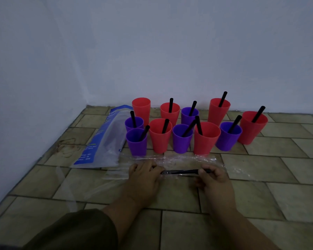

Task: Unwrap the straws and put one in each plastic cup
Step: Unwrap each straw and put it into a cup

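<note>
**One Straw in Two Hands, One Cup With None**

A person sits on a tiled floor (260, 177) near a pale wall (152, 51). Both hands hold one black straw (181, 171), which lies flat just above the floor. The left hand (145, 175) pinches one end with its fingers curled. The right hand (213, 177) grips the other end the same way. Thin clear plastic shines around the straw, so it looks partly wrapped.

Behind the hands stands a bunch of red cups (160, 139) and purple cups (182, 143), close together. A black straw sticks up out of almost every one. Only the back left red cup (141, 109) has none.

Loose clear wrappers (170, 158) lie on the floor between the hands and the cups. A long blue and clear bag (105, 139) lies flat just left of the cups.
</note>
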